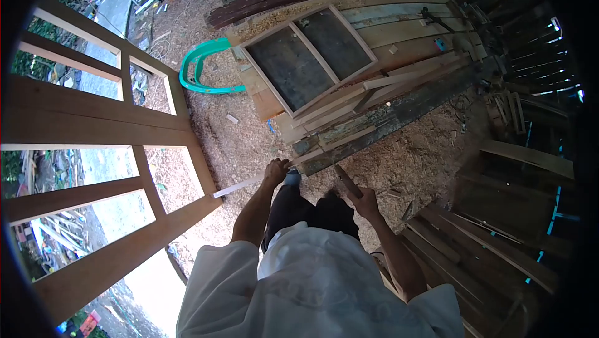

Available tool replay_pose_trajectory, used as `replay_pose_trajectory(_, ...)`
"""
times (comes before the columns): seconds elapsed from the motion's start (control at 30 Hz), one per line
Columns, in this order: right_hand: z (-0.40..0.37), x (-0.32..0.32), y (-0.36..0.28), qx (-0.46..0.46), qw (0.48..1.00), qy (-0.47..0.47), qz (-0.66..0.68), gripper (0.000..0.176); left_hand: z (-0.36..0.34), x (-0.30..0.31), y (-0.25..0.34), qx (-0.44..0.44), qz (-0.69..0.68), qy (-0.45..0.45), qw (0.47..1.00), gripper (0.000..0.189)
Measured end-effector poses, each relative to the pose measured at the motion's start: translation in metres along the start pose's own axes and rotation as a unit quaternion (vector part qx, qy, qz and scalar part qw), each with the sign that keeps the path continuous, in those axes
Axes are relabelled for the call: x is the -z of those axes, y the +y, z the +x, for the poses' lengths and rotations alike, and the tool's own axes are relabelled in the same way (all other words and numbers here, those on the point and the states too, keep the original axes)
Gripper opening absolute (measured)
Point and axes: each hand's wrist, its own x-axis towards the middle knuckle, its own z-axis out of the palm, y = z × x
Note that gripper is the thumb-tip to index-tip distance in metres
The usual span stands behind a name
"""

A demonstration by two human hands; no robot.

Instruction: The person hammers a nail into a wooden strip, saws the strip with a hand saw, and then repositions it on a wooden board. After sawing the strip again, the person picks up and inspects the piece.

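Note:
My left hand (276,171) is closed around a thin wooden strip (240,186). The strip's pale end points left towards the panelled wooden frame, and its other end runs right over the edge of the boards. Fingers wrapped, my right hand (365,202) grips a dark, elongated tool (347,182) in front of my right leg. The tool's kind cannot be made out, and a dark blur lies beside it. Nearest the left hand is the end of a weathered plank (318,160).
A large wooden frame with openings (93,113) stands at left. A two-panel framed screen (306,57) lies on the stacked boards (387,29). A turquoise plastic hoop-shaped piece (193,69) is beside them. Wood shavings (412,151) cover the floor; planks (474,238) lean at right.

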Motion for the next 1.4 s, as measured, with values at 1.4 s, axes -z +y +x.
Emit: replay_pose_trajectory(1.4,-0.088,-0.058,0.045,-0.046,0.983,0.033,0.173,0.040,-0.029,0.002,0.000,-0.015,-0.032,0.073,0.997,0.044)
